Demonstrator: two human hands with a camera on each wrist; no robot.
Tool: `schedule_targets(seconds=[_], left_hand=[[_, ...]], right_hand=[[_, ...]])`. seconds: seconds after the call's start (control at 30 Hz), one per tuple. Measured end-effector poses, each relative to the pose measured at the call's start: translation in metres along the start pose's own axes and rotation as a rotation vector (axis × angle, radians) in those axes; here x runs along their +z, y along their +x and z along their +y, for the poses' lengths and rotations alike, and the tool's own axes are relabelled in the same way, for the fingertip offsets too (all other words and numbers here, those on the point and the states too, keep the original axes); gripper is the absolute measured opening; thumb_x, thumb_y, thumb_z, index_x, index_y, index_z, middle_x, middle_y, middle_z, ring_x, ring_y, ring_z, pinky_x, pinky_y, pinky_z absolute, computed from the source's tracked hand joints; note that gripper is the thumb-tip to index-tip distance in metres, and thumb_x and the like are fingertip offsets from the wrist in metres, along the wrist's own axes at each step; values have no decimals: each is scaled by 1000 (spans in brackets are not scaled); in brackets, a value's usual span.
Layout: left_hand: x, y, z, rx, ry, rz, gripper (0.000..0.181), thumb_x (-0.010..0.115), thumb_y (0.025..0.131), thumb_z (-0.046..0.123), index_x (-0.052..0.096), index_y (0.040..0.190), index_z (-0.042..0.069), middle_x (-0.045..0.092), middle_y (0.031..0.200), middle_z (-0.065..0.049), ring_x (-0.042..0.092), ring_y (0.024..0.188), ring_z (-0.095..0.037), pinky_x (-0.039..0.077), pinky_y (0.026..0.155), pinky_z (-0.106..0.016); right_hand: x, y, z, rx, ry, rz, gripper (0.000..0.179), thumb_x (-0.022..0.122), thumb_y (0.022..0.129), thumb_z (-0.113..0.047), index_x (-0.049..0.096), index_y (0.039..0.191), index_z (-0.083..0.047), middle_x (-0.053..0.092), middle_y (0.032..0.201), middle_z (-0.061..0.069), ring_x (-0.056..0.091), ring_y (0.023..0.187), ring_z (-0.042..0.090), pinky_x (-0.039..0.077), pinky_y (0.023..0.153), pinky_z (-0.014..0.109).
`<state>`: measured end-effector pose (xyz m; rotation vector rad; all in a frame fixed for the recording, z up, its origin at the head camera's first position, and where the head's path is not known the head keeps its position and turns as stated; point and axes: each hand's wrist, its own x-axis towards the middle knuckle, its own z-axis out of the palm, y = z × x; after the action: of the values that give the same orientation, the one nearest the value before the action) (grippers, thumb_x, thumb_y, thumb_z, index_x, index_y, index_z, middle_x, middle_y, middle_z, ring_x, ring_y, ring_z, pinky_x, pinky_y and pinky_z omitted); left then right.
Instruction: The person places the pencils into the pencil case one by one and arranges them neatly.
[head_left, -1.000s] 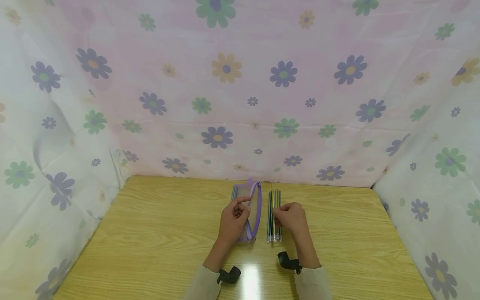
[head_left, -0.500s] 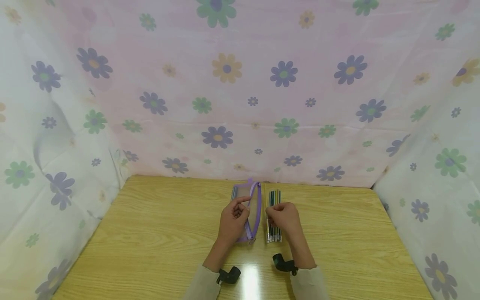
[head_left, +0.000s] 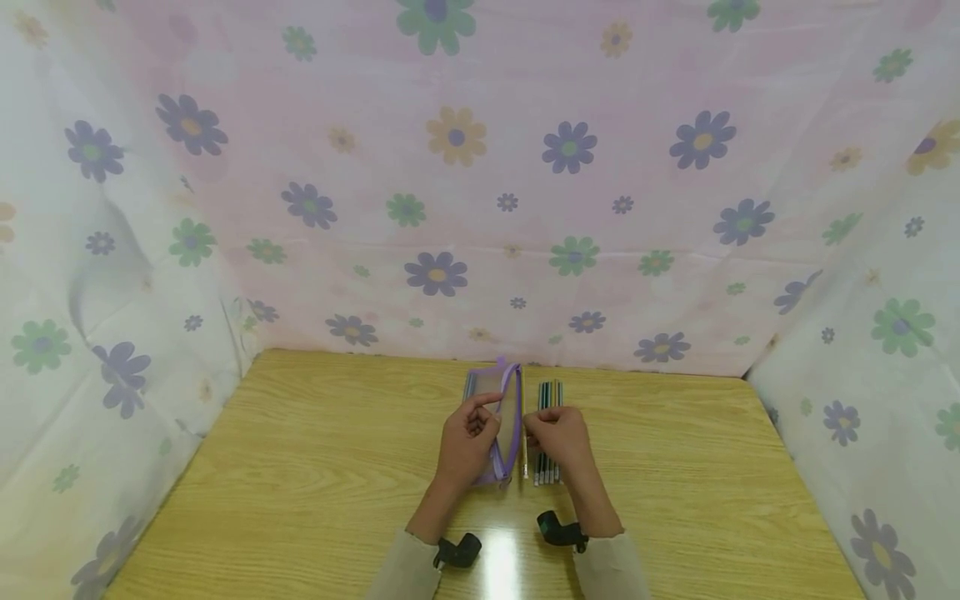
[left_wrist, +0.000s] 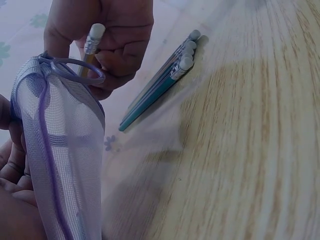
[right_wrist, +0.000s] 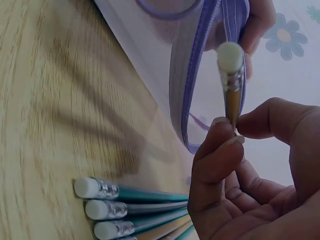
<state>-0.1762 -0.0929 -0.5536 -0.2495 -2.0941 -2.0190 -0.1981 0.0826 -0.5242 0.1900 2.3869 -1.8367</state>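
A purple-edged mesh pencil case (head_left: 512, 450) lies on the table with its zipper side gaping towards the right. My left hand (head_left: 467, 442) holds the upper edge of its mouth; fingers (right_wrist: 257, 25) show there in the right wrist view. Between thumb and fingertips, my right hand (head_left: 562, 437) pinches a yellow pencil (head_left: 526, 469) with a white eraser (right_wrist: 231, 57). That pencil is just right of the zipper edge, eraser end towards me. Several pencils (head_left: 550, 477), mostly green with white erasers, lie side by side under and beyond the right hand, which partly covers them.
Grey-blue strips (head_left: 469, 385) show through the mesh at the case's left side; what they are is unclear. The wooden table (head_left: 315, 467) ends at a flowered cloth (head_left: 450, 208) behind and on both sides. Each wrist wears a black camera (head_left: 561, 529).
My right hand has moved left, carrying the yellow pencil from over the row of pencils to beside the zipper edge. The left hand and pencil case have stayed in place.
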Motion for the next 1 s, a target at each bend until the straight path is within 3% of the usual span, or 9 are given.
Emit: schedule_targets(seconds=[0.33,0.53,1.0], left_hand=[[1,1,-4,11,7,-8,32,65,102,2,68,134,1,63,79,-10,50,61,-8,42,57,-21],[1,2,-4,18,17,-15,32,65,102,3,69,134,3,63,78,-6,50,61,-7,42,56,-22],[2,1,-2,20,31,-21,34,64,101,-1,73,132,9,63,78,-10,51,61,-9,41,57,-20]], right_hand=[[8,0,1,-31,105,-45,22,72,96,-10,77,99,11,73,78,13,68,65,19,60,64,36],[12,0,3,-42,130,-41,25,71,99,-11,76,103,13,74,79,14,71,65,21,61,63,38],[16,3,3,-38,155,-15,22,70,98,-9,76,102,12,74,75,13,68,62,16,58,60,32]])
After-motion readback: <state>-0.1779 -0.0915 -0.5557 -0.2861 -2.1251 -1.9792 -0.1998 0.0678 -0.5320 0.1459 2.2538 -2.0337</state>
